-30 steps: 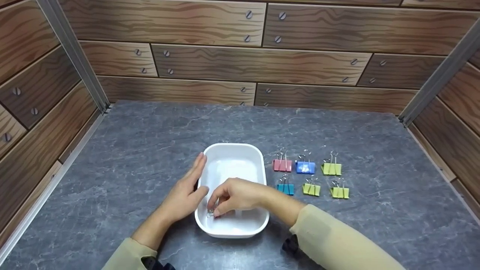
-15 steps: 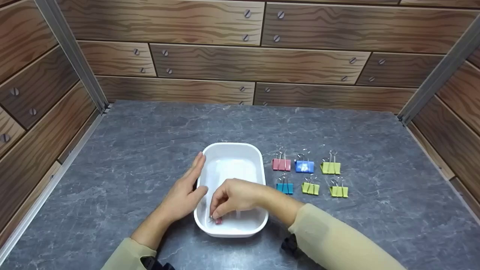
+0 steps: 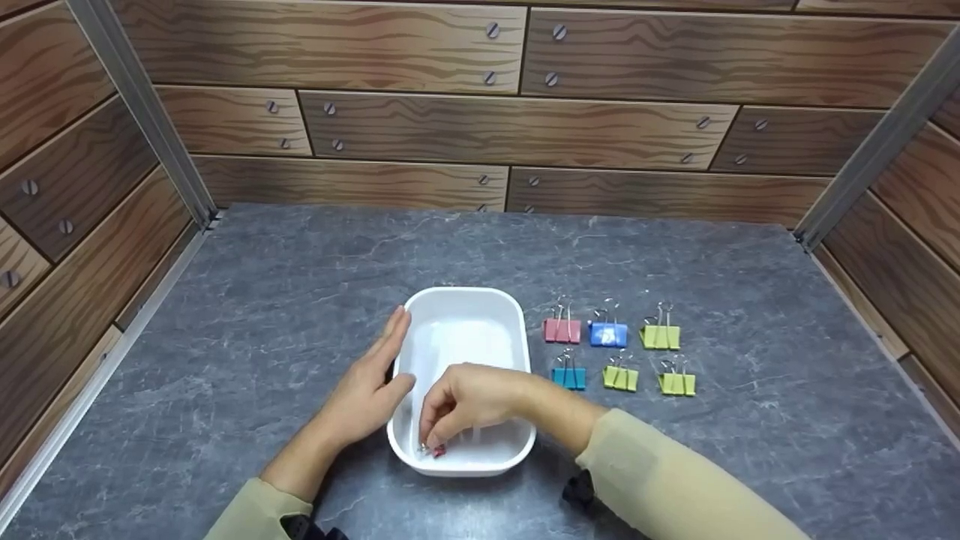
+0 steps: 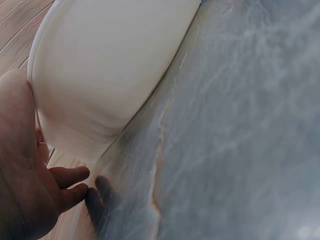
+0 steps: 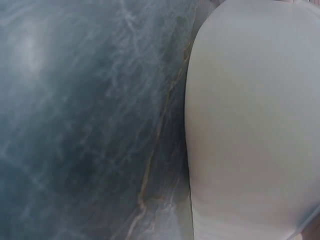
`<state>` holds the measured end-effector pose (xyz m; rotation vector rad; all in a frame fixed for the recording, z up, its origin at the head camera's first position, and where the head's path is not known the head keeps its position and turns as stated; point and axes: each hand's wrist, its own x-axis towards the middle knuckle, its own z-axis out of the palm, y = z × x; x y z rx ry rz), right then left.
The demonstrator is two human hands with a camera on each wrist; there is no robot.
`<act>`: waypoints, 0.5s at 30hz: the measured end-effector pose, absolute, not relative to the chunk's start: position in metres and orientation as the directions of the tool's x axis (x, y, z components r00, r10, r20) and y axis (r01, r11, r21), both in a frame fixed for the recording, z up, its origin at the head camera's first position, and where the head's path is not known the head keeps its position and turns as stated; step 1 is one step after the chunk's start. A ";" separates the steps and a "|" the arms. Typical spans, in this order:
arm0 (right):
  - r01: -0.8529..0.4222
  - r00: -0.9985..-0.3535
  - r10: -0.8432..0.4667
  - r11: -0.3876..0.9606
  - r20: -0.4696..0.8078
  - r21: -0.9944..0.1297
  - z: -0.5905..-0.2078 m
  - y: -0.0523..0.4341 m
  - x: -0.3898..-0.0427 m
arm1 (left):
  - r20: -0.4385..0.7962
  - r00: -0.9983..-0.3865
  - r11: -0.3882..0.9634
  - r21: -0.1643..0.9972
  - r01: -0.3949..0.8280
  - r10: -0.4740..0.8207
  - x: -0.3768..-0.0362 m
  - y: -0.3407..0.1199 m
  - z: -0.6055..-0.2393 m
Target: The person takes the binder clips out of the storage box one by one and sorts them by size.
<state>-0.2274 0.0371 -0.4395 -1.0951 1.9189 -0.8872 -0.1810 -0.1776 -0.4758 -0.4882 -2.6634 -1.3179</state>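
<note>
A white rectangular container (image 3: 487,469) stands on the table. My right hand (image 3: 476,394) reaches down inside it, and its thumb and forefinger pinch a small red binder clip (image 3: 439,451) with silver wire handles, low at the near left corner. Part of the clip is hidden by the fingertips. Along the container's left rim rests my left hand (image 3: 367,390), fingers straight and thumb tip over the edge. In the left wrist view that hand (image 4: 30,165) lies beside the container's outer wall (image 4: 110,65). The right wrist view shows the container's wall (image 5: 250,125) but no hand.
Two rows of binder clips stand right of the container: pink (image 3: 562,331), blue (image 3: 608,334) and yellow-green (image 3: 660,337) behind, teal (image 3: 568,379) and two smaller yellow-green clips (image 3: 621,379) in front. Wood-patterned panels (image 3: 412,124) enclose the grey marbled table (image 3: 300,262).
Inside the container, my right fingertips have shifted slightly toward the near wall with the small clip, whose red body now shows beside them. The left hand has stayed at the rim.
</note>
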 end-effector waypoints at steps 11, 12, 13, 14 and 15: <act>-0.400 -0.328 -0.899 0.411 -0.291 -0.819 -0.438 0.038 -0.225 | 0.258 -0.937 0.563 0.750 0.347 0.234 -0.180 -0.178 -0.475; -0.401 -0.328 -0.898 0.414 -0.294 -0.817 -0.438 0.038 -0.225 | 0.261 -0.937 0.564 0.749 0.348 0.231 -0.180 -0.177 -0.475; -0.401 -0.328 -0.897 0.417 -0.297 -0.816 -0.438 0.038 -0.225 | 0.264 -0.937 0.564 0.748 0.350 0.230 -0.180 -0.177 -0.475; -0.403 -0.329 -0.895 0.421 -0.301 -0.813 -0.438 0.038 -0.225 | 0.267 -0.936 0.565 0.747 0.351 0.228 -0.180 -0.177 -0.475; -0.408 -0.330 -0.894 0.424 -0.302 -0.809 -0.439 0.038 -0.225 | 0.269 -0.936 0.565 0.746 0.352 0.227 -0.180 -0.177 -0.475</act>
